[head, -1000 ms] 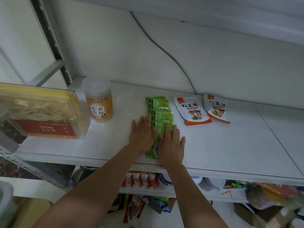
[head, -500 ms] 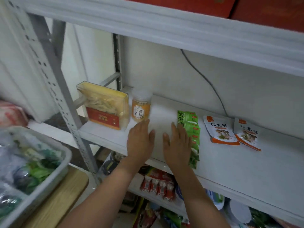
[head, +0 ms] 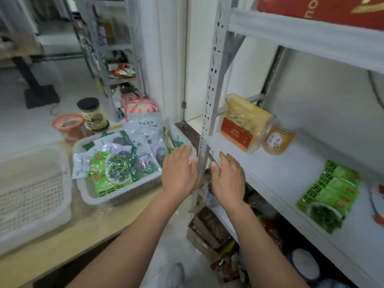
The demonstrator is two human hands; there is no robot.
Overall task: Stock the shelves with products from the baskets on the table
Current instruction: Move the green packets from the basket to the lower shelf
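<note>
Well left of the left hand [head: 178, 173] stood a white latticed plastic basket [head: 31, 183]. A second white plastic basket [head: 116, 196], just beside that hand, held overlapping green and silver food packets [head: 112, 169], too layered to count. Both hands hovered flat, holding nothing, flanking the grey perforated steel upright [head: 212, 90]. Right of the right hand [head: 228, 179], the white shelf board [head: 280, 169] carried one clear yellow box [head: 243, 125], one orange jar [head: 277, 140] and stacked green packets [head: 330, 194].
</note>
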